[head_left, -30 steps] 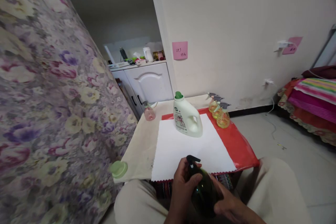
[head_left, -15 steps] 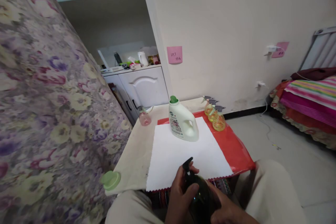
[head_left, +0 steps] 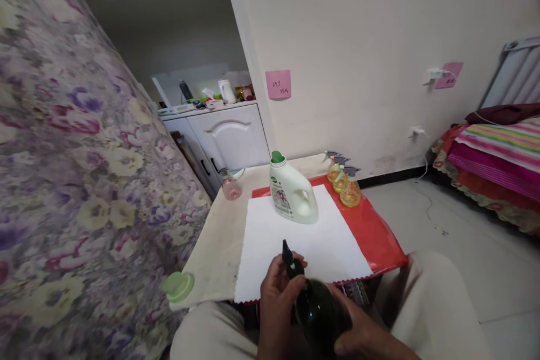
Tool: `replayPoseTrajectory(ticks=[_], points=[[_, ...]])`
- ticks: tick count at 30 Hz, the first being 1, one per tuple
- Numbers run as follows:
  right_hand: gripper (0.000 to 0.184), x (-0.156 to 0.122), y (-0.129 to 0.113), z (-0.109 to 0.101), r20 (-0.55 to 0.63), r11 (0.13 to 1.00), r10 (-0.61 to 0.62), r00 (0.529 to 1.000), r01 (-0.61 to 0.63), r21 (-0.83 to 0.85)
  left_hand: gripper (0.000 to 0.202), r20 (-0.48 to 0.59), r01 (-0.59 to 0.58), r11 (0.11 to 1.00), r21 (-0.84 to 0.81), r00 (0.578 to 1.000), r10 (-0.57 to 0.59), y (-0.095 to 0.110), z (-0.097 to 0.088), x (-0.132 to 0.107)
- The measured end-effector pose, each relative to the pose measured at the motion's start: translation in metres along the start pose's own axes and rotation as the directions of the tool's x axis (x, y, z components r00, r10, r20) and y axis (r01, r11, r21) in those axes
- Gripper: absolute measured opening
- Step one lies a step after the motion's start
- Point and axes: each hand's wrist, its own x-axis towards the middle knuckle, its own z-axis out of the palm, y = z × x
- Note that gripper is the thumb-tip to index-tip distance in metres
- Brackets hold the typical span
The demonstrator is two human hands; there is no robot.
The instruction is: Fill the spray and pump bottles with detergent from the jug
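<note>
A dark green spray bottle (head_left: 314, 315) with a black pump head rests over my lap at the near edge of the low table. My left hand (head_left: 276, 298) is closed round the pump head and neck. My right hand (head_left: 363, 334) wraps the bottle's body from the right. Beyond them a white cloth (head_left: 304, 244) lies on a red mat (head_left: 379, 236). On the cloth stands a white detergent jug (head_left: 292, 194) with a green cap.
Yellow spray bottles (head_left: 343, 187) stand at the mat's far corner and a small pink one (head_left: 230, 187) at the table's back left. A green lid (head_left: 179, 286) sits on the near left corner. A floral mattress (head_left: 76, 180) leans left; bedding (head_left: 498, 157) lies right.
The pump head has turned under my left hand, its nozzle now pointing up and away. The dark bottle sits slightly further left in my hands. The camera view shifted a little.
</note>
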Motion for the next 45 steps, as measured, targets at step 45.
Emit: replayPoseTrajectory(ticks=[45], points=[[0.084,0.119,-0.002,-0.05,-0.101,0.822,-0.274,0.956,0.179,-0.541,0.045,-0.526,-0.128,0.982,0.139,0.83,0.183,-0.114,-0.135,0.136]])
